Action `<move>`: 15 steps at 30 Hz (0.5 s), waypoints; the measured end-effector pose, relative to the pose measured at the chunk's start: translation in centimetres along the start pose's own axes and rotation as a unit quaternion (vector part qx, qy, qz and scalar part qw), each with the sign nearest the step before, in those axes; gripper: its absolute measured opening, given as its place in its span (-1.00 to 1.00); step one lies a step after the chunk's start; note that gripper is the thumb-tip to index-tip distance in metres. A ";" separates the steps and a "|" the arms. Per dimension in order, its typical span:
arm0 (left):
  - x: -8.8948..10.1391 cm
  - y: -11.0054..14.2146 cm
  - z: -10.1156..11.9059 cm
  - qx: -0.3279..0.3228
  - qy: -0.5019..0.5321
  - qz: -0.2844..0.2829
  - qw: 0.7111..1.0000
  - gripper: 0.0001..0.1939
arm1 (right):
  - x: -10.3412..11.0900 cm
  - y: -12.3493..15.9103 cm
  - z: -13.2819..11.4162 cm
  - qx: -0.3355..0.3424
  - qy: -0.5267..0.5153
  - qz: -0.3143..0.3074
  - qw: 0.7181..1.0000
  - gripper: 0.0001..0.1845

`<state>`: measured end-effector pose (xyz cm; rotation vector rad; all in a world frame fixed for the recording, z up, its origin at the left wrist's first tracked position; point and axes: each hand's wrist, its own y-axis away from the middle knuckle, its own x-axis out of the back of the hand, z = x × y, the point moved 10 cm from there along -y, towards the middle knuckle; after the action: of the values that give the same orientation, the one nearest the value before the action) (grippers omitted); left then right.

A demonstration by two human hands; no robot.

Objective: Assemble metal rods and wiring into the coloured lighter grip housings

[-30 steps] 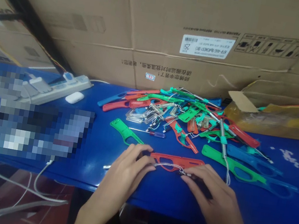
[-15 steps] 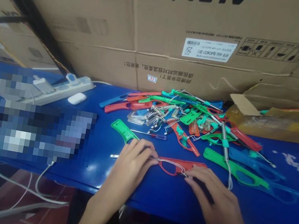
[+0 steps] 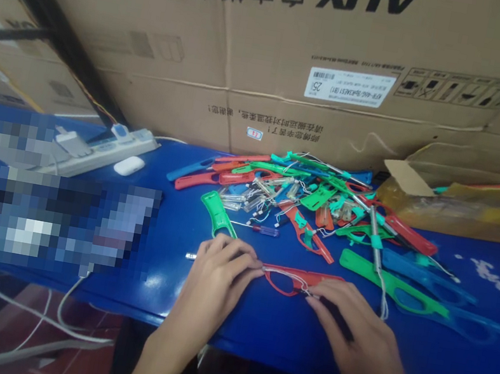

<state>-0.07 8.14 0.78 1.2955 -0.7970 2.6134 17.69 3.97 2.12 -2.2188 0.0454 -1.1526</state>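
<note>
My left hand (image 3: 223, 276) is closed around a thin metal tube (image 3: 190, 256), whose tip sticks out to the left; most of it is hidden by the fingers. White wires (image 3: 286, 273) run from the tube to my right hand (image 3: 348, 314). There the thumb and fingers pinch the wires' far end. Just behind the wires lies a red plastic lighter shell (image 3: 278, 288) with a looped opening, partly covered by both hands. A green lighter shell (image 3: 217, 210) rests on the table right behind my left hand, its lower end hidden.
A heap of coloured shells, tubes and clear parts (image 3: 248, 199) lies behind, with a screwdriver (image 3: 266, 231) in front. Green (image 3: 362, 265) and blue shells (image 3: 437, 279) are at right. A power strip (image 3: 136, 144), a white case (image 3: 129, 166) and a cardboard box (image 3: 257, 33) stand around.
My left hand has shifted slightly right and up with the tube. The green shell behind it has turned more upright. The right hand keeps its pinch on the wires.
</note>
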 end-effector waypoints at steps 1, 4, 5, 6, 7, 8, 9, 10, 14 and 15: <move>0.1 0.0 0.2 -0.006 -0.006 0.004 1.000 -0.96 | -0.2 0.1 0.2 -0.004 -0.003 -0.008 1.000 -0.76; 0.3 0.2 0.8 -0.018 -0.016 0.006 1.000 -0.95 | -0.9 0.3 0.6 -0.009 0.002 -0.020 1.000 -0.77; 0.4 0.2 1.0 -0.021 -0.017 0.005 1.000 -0.94 | -1.0 0.5 0.6 -0.006 0.008 -0.021 1.000 -0.75; 0.4 0.2 1.1 -0.022 -0.019 0.004 1.000 -0.93 | -1.2 0.6 0.7 -0.004 0.014 -0.020 1.000 -0.74; 0.4 0.3 1.1 -0.022 -0.020 0.004 1.000 -0.93 | -1.4 0.7 0.7 -0.002 0.018 -0.022 1.000 -0.72; 0.4 0.3 1.1 -0.020 -0.021 0.005 1.000 -0.92 | -1.5 0.8 0.7 -0.001 0.019 -0.024 1.000 -0.72; 0.4 0.4 1.0 -0.019 -0.022 0.005 1.000 -0.92 | -1.6 0.9 0.7 -0.001 0.016 -0.027 1.000 -0.72; 0.4 0.4 1.0 -0.019 -0.022 0.004 1.000 -0.92 | -1.5 0.9 0.7 0.000 0.013 -0.026 1.000 -0.72; 0.1 0.6 0.9 -0.031 -0.013 -0.007 0.999 -0.91 | -1.1 0.7 0.4 -0.002 0.020 -0.018 1.000 -0.69; 0.0 0.6 0.9 -0.034 -0.012 -0.010 0.999 -0.91 | -1.0 0.6 0.3 -0.003 0.034 -0.019 0.999 -0.68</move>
<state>0.37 7.15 1.02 1.3108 -0.8637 2.5377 17.45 3.94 0.89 -2.1943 0.0355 -1.2494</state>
